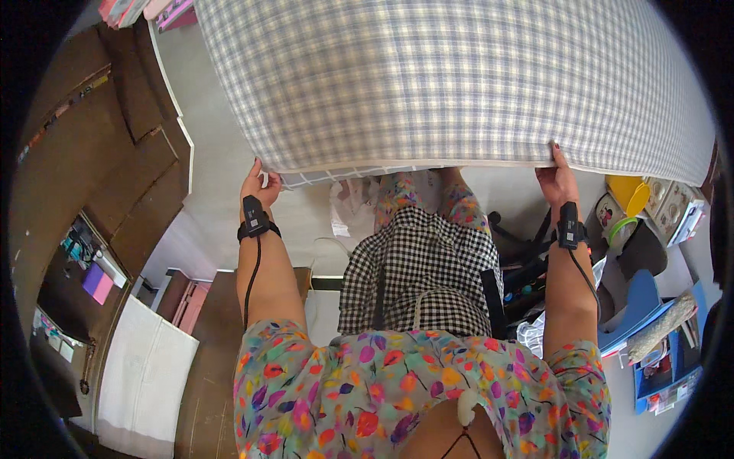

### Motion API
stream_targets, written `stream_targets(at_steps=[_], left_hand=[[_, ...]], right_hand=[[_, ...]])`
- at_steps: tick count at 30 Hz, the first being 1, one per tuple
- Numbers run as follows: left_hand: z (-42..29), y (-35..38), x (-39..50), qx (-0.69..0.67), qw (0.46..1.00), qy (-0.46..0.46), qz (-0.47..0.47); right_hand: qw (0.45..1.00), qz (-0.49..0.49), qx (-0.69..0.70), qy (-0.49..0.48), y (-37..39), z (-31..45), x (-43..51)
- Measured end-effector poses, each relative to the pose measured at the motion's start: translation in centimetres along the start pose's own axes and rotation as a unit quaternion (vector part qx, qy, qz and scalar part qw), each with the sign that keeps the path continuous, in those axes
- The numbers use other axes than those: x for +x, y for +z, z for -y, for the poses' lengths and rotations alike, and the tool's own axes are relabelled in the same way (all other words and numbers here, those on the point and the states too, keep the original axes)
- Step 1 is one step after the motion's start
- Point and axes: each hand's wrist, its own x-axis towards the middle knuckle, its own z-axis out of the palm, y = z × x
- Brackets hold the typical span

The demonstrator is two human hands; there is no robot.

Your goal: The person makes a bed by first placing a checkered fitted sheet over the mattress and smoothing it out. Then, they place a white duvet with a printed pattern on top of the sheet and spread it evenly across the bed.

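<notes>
A large blue-grey and cream checked cloth [401, 86], perhaps a quilt or bed cover, spreads across the top of the view. Its near edge has a pale binding, and a strip of grey underside with white grid lines shows below it towards the left. My left hand [261, 186] is at the cloth's near left corner, thumb up against it and fingers curled below. Further right along the same edge, my right hand [557, 178] pinches the cloth, thumb on top and the other fingers under it. Both wrists wear black strapped devices with cables.
A black-and-white gingham apron [424, 269] covers my lap. Brown wooden furniture [137, 189] with open shelves stands left, beside a white cloth [149, 373]. On the right are a blue rack [648, 310], a yellow container [629, 194] and a black-framed object [524, 241].
</notes>
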Motion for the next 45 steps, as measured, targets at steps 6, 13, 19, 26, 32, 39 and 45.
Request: stream_targets(at_steps=[6,13,19,26,32,39,45], left_hand=[[-2.2,0.5,0.7,-0.001,0.999,0.017,0.038],[-1.4,-3.4,-4.9,0.032,0.944,0.309,0.11],[3.6,-7.2,-0.8,0.049,0.955,0.292,-0.003],[1.9,-9.5,6.8,0.213,0.96,0.166,0.073],[2.4,-4.0,0.8,0.334,0.87,0.349,0.1],[5.5,11.6,-12.7,0.488,0.76,0.387,0.187],[12.9,20.3,-21.1,0.596,0.707,0.355,0.135]], right_hand=[[0.998,0.002,-0.065,0.0,-1.0,0.4,-0.2],[0.999,0.009,-0.051,-0.012,-3.1,0.6,0.4],[0.99,-0.026,-0.128,-0.045,-3.8,-0.3,0.9],[0.975,-0.076,-0.208,0.015,-6.7,-0.7,3.4],[0.991,-0.107,-0.082,-0.013,-6.0,0.4,1.2],[0.99,-0.141,0.014,-0.009,-5.5,5.1,1.0],[0.97,-0.124,0.2,-0.064,-10.1,8.9,3.8]])
